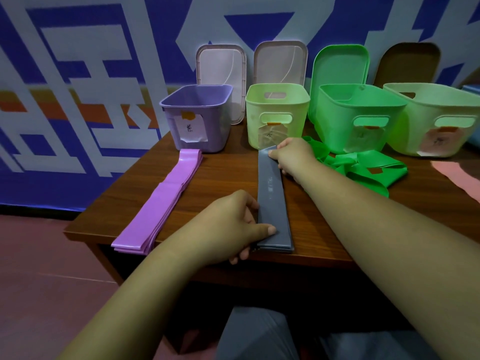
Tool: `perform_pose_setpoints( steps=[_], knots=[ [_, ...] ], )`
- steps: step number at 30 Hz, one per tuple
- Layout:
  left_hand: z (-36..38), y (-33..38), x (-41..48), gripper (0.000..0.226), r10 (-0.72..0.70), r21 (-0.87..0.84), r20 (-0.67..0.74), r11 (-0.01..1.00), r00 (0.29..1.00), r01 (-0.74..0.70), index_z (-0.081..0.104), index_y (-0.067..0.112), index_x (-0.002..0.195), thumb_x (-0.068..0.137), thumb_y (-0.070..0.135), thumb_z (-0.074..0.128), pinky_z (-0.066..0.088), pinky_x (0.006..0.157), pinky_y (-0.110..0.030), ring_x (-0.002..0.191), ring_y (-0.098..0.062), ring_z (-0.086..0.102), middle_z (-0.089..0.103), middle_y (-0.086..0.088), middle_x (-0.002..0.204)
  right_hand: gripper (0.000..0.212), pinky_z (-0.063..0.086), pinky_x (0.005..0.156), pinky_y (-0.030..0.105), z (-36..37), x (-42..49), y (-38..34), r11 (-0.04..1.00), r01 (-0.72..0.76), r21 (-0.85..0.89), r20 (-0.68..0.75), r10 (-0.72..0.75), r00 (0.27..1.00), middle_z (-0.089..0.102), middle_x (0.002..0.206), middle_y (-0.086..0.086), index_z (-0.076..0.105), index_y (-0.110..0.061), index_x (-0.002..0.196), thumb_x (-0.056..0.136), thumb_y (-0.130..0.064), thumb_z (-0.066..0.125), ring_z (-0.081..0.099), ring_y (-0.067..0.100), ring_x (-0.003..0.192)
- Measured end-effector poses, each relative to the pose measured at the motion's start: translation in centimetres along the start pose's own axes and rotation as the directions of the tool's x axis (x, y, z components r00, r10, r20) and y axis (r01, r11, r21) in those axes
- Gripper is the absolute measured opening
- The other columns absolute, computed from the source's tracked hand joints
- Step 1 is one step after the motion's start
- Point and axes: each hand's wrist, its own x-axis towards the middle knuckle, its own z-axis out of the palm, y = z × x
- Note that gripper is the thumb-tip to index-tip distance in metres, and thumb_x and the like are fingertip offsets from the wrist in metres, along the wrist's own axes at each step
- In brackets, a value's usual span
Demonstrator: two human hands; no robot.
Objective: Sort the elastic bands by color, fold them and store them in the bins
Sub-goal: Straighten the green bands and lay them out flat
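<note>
A stack of grey elastic bands lies lengthwise on the middle of the wooden table. My left hand pinches its near end at the table's front edge, thumb on top. My right hand grips the far end, just in front of the pale green bin. A flat stack of purple bands lies to the left, in front of the purple bin. A tangled heap of green bands sits right of my right hand, before the bright green bin. A pink band shows at the right edge.
A fourth, pale bin stands at the far right. Several lids lean on the blue and white wall behind the bins: two pinkish ones, a green one and a brown one. The table's left corner drops to a reddish floor.
</note>
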Motion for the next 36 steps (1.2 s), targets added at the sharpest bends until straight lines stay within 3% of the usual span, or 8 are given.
perform_pose_setpoints(
  steps=[5, 9, 12, 17, 22, 27, 31, 36],
  knots=[
    [-0.2, 0.2, -0.1, 0.044, -0.009, 0.036, 0.009, 0.999, 1.0, 0.009, 0.053, 0.026, 0.126, 0.093, 0.044, 0.077, 0.061, 0.056, -0.044, 0.064, -0.038, 0.074, 0.076, -0.01, 0.085, 0.03, 0.052, 0.057, 0.028, -0.2, -0.2, -0.1, 0.994, 0.014, -0.106, -0.034, -0.018, 0.999, 0.074, 0.073, 0.012, 0.068, -0.006, 0.084, 0.1, -0.032, 0.071, 0.063, 0.022, 0.05],
    [-0.5, 0.6, 0.1, 0.039, -0.053, 0.002, 0.02, 0.999, 0.998, 0.053, 0.054, 0.021, 0.126, 0.099, 0.045, 0.069, 0.054, 0.047, -0.031, 0.052, -0.029, 0.067, 0.076, -0.014, 0.076, 0.032, 0.045, 0.047, 0.021, -1.5, -1.3, -0.8, 0.999, -0.008, -0.043, -0.013, 0.007, 1.0, 0.072, 0.075, 0.011, 0.068, 0.002, 0.115, 0.108, -0.027, 0.057, 0.063, 0.019, 0.049],
    [-1.0, 1.1, 1.5, 0.032, 0.006, 0.132, -0.087, 0.991, 0.996, 0.005, 0.063, 0.023, 0.116, 0.098, 0.049, 0.069, 0.055, 0.057, -0.03, 0.064, -0.019, 0.071, 0.077, -0.006, 0.085, 0.031, 0.043, 0.04, 0.018, -3.9, -2.1, -1.2, 1.0, 0.022, -0.001, 0.005, -0.022, 1.0, 0.07, 0.08, 0.011, 0.063, -0.003, 0.13, 0.107, -0.017, 0.048, 0.063, 0.014, 0.045],
    [-2.2, 5.1, 5.0, 0.023, 0.237, 0.254, -0.145, 0.947, 0.961, -0.196, 0.072, 0.026, 0.107, 0.098, 0.047, 0.069, 0.055, 0.069, -0.029, 0.077, -0.012, 0.069, 0.074, 0.002, 0.085, 0.019, 0.046, 0.041, 0.022, -9.5, -3.4, -0.8, 0.988, 0.156, 0.017, 0.001, -0.156, 0.988, 0.075, 0.087, 0.005, 0.073, -0.01, 0.104, 0.104, -0.021, 0.058, 0.061, 0.014, 0.045],
    [-1.1, 9.6, 11.3, 0.078, 0.402, 0.51, -0.004, 0.788, 0.916, -0.344, 0.055, 0.024, 0.143, 0.084, 0.071, 0.073, 0.049, 0.103, -0.037, 0.124, -0.025, 0.058, 0.06, -0.006, 0.131, 0.017, 0.047, 0.048, 0.028, -14.7, -2.8, 1.8, 0.97, 0.23, -0.074, -0.09, -0.236, 0.968, 0.078, 0.077, -0.006, 0.075, -0.02, 0.087, 0.098, -0.028, 0.064, 0.061, 0.015, 0.052],
    [2.1, 12.7, 16.4, 0.119, 0.229, 0.693, 0.322, 0.604, 0.919, -0.393, 0.012, 0.055, 0.16, 0.065, 0.086, 0.075, 0.027, 0.123, -0.066, 0.159, -0.038, 0.014, 0.011, 0.0, 0.173, 0.021, 0.05, 0.066, 0.034, -16.4, -0.5, 8.8, 0.961, 0.114, -0.253, -0.297, -0.189, 0.936, 0.071, 0.079, -0.003, 0.07, -0.022, 0.086, 0.099, -0.035, 0.06, 0.065, 0.023, 0.076],
    [3.1, 13.2, 19.1, 0.098, 0.182, 0.686, 0.383, 0.601, 0.906, -0.41, 0.03, 0.057, 0.155, 0.073, 0.076, 0.079, 0.038, 0.117, -0.055, 0.152, -0.034, 0.031, 0.025, 0.002, 0.167, 0.02, 0.046, 0.064, 0.034, -18.3, 0.7, 11.5, 0.983, 0.073, -0.165, -0.365, -0.13, 0.922, 0.067, 0.08, -0.003, 0.068, -0.021, 0.088, 0.101, -0.032, 0.058, 0.064, 0.024, 0.079],
    [3.5, 11.1, 21.4, 0.058, 0.379, 0.573, 0.322, 0.651, 0.867, -0.498, 0.059, 0.045, 0.139, 0.086, 0.061, 0.077, 0.046, 0.105, -0.034, 0.125, -0.015, 0.053, 0.054, 0.008, 0.139, 0.02, 0.055, 0.085, 0.04, -18.5, 1.9, 12.5, 0.938, -0.036, -0.345, -0.225, -0.045, 0.973, 0.073, 0.102, 0.007, 0.073, -0.02, 0.095, 0.098, -0.032, 0.057, 0.066, 0.034, 0.102]
  ],
)
